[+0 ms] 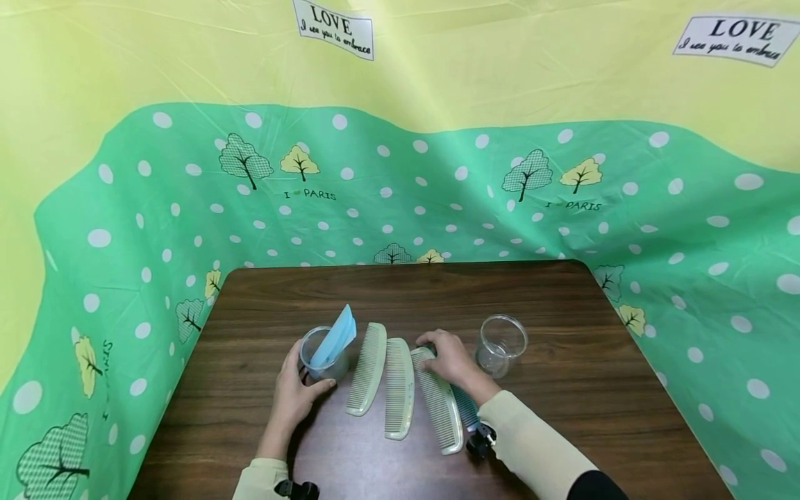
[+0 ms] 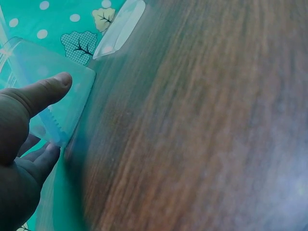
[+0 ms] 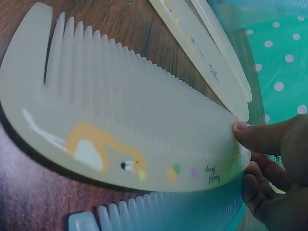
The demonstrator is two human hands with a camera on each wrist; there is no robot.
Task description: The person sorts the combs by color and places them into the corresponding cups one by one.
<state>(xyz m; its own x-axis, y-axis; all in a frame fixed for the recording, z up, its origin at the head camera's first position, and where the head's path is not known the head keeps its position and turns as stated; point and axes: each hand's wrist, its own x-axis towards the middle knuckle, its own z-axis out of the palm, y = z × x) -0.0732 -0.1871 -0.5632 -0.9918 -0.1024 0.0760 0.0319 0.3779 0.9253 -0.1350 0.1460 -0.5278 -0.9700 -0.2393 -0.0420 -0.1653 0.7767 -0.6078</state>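
Observation:
My left hand [image 1: 298, 389] holds a clear cup [image 1: 330, 369] at the left, its thumb [image 2: 50, 94] along the near wall and fingertips at the base. A light-blue piece [image 1: 337, 339] leans out of that cup; a toothed edge shows through the wall in the left wrist view. My right hand [image 1: 451, 357] pinches the far end of a cream comb [image 3: 125, 115] printed with an orange animal, thumb on top. A blue comb [image 3: 173, 209] lies beside it, partly behind the wrist in the head view. Two more cream combs, the middle one [image 1: 398, 389] and the left one [image 1: 367, 368], lie between the hands.
A second clear cup [image 1: 501, 344] stands to the right of my right hand. The brown wooden table [image 1: 594, 389] ends at a green and yellow patterned cloth [image 1: 400, 180] behind it and at both sides.

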